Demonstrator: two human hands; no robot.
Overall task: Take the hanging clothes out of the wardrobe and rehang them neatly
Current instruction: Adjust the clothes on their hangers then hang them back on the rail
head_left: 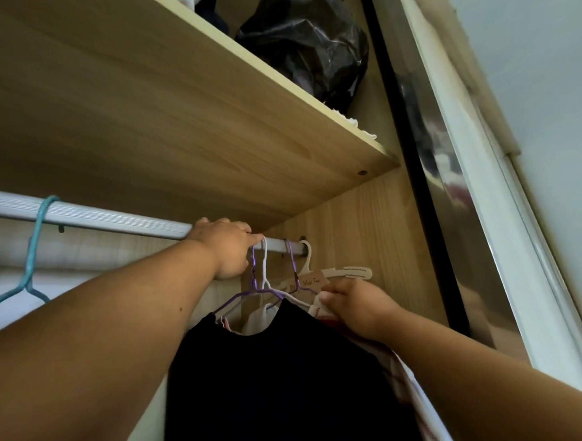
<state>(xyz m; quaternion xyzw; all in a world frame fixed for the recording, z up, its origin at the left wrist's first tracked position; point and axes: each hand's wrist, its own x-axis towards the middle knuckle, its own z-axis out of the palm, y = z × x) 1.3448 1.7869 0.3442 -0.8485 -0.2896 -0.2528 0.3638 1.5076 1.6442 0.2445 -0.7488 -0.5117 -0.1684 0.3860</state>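
Hands are working at the right end of the rail (pixel 99 217), left hand (pixel 229 253) curling round the black top's (pixel 289 370) purple hanger hook (pixel 253 267), right hand (pixel 351 306) pinching neighbouring clothes (pixel 401 372) aside; hook is probably needing a straight upward lift.

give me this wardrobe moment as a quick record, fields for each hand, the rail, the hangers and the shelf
left hand: up at the rail, fingers curled round the hook of the purple hanger
right hand: lower, gripping the top edge of the pale garment
black garment: on the purple hanger, nearest the camera
rail: metal, under the shelf, hangers bunched at its right end
blue hanger: alone on the rail, far left
shelf: wooden, black bag on top
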